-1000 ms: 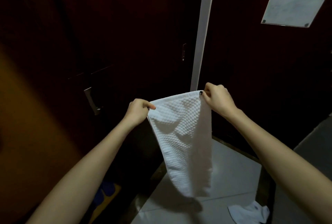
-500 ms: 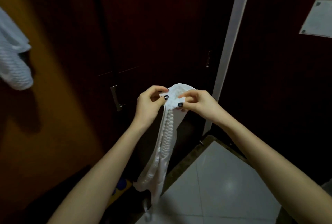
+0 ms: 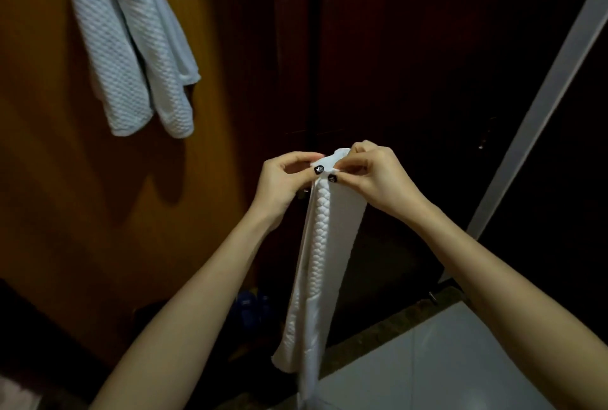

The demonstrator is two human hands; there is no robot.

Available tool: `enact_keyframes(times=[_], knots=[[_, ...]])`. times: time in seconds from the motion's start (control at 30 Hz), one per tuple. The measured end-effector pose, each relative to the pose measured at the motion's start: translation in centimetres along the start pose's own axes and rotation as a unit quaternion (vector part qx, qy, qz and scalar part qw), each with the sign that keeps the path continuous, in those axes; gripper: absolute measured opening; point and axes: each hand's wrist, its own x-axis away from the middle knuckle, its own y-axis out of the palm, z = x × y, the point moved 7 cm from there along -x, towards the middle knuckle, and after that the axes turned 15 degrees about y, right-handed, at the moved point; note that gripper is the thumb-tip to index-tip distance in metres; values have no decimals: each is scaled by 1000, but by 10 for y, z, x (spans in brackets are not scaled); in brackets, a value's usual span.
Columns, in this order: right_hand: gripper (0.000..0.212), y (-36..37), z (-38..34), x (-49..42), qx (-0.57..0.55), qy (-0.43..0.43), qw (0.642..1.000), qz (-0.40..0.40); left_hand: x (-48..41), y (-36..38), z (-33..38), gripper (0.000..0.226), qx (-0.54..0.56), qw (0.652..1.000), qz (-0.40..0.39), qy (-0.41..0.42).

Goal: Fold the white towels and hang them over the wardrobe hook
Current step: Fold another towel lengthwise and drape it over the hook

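Both hands are meeting at the top of the towel [image 3: 324,245] — left hand [image 3: 284,184] and right hand [image 3: 378,176] are each pinching its upper edge, thumbs nearly touching. It is hanging folded lengthwise (narrow strip) toward the floor [image 3: 444,360]. Two more towels [image 3: 131,47] are hanging upper left against the wardrobe [image 3: 230,113].

1 head-worn camera looks forward and down, close on the towel [image 3: 325,245], facing the wardrobe [image 3: 394,64].
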Motion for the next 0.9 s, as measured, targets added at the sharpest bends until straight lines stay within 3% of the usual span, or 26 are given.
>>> enact_keyframes(times=[0.47, 0.7, 0.9], knots=[[10, 44, -66, -32, -10, -37, 999, -23, 5, -69, 15, 28, 22, 997, -28, 62], [21, 54, -50, -46, 57, -2, 988, -145, 3, -122, 16, 36, 32, 994, 53, 85], [19, 93, -66, -31, 64, -33, 965, -250, 7, -155, 18, 32, 5, 994, 48, 97]])
